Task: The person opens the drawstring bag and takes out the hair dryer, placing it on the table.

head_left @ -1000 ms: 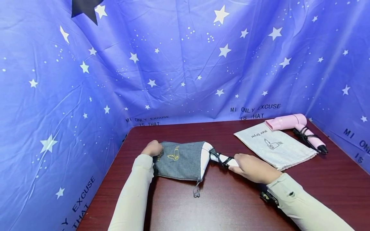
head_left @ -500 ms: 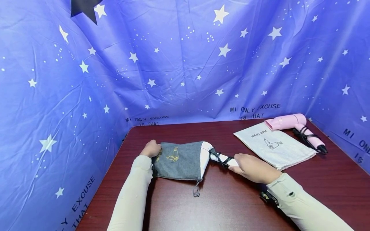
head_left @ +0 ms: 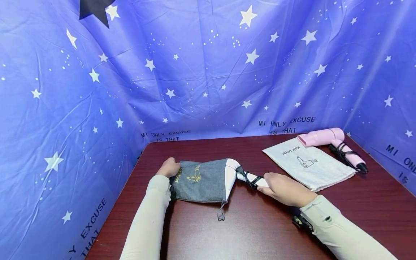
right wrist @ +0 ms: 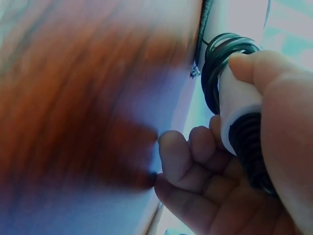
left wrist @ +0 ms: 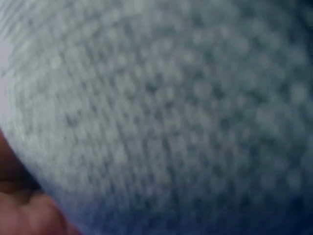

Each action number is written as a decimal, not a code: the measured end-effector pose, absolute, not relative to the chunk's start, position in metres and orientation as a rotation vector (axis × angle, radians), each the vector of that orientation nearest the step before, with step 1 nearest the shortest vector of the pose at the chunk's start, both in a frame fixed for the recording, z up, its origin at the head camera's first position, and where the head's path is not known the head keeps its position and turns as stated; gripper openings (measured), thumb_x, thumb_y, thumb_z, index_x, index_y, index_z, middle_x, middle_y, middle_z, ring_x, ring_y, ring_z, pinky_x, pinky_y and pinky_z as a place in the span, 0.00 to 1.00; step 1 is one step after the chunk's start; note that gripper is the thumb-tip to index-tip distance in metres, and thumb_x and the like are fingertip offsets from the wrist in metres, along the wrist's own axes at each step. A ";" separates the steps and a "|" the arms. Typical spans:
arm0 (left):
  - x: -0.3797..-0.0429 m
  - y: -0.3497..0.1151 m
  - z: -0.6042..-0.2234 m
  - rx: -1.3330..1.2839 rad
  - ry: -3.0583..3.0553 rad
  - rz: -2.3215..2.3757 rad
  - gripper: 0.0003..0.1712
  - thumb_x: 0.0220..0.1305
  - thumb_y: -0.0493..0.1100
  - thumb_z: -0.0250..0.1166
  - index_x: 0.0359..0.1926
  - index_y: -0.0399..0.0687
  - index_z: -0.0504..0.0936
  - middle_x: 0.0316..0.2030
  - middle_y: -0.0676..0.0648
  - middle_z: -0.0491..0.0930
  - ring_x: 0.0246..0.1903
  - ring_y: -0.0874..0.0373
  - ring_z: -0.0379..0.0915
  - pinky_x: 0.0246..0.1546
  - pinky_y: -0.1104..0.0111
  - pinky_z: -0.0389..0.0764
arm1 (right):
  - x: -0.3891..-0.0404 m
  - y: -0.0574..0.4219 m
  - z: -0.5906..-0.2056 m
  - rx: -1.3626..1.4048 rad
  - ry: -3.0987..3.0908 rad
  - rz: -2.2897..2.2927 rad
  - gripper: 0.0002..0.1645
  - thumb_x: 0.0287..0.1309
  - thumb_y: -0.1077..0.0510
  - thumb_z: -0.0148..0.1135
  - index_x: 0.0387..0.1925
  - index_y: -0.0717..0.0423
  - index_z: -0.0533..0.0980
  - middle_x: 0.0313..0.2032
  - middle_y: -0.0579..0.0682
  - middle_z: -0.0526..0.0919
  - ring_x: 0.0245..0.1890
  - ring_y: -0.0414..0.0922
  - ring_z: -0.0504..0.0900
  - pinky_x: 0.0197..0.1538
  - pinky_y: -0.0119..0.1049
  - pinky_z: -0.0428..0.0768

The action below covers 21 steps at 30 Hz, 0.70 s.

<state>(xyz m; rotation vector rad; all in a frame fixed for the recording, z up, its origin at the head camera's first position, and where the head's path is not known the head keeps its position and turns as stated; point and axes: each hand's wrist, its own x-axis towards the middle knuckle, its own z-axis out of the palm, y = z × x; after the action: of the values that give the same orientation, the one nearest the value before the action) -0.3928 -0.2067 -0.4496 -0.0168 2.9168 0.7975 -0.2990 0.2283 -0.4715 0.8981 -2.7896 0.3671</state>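
A white hair dryer [head_left: 230,172] lies with its head mostly inside a grey drawstring bag [head_left: 204,187] printed with a yellow dryer. My left hand [head_left: 169,167] grips the far-left, closed end of this bag; its fingertips are hidden behind the cloth. Grey weave fills nearly all of the left wrist view. With my right hand [head_left: 286,188] I hold the dryer's handle, which sticks out to the right of the bag's mouth. In the right wrist view, the thumb lies along the white handle [right wrist: 239,93], beside the wound black cord [right wrist: 211,81]. The bag's drawstring [head_left: 221,213] hangs toward me.
On the right of the dark red table [head_left: 208,234], a pink hair dryer [head_left: 325,137] rests partly across a white cloth bag [head_left: 315,171] labelled "Hair Dryer". A blue star-patterned curtain [head_left: 195,72] encloses the table at the back and sides.
My left hand has drawn the grey bag's closed end slightly to the left. The right hand and the white hair dryer stay nearly in place.
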 end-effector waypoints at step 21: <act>-0.393 -0.204 -0.451 -0.074 2.902 0.797 0.26 0.76 0.42 0.50 0.62 0.22 0.72 0.60 0.27 0.76 0.56 0.37 0.76 0.59 0.48 0.77 | -0.296 0.232 -0.470 0.838 -2.797 0.356 0.19 0.69 0.42 0.64 0.29 0.48 0.70 0.24 0.39 0.69 0.26 0.37 0.71 0.34 0.42 0.76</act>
<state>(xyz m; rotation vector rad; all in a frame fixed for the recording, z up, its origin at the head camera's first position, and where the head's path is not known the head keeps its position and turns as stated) -0.3932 -0.2041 -0.4509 -0.0742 2.9025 0.7966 -0.2963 0.2320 -0.4702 0.8381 -2.7970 0.3557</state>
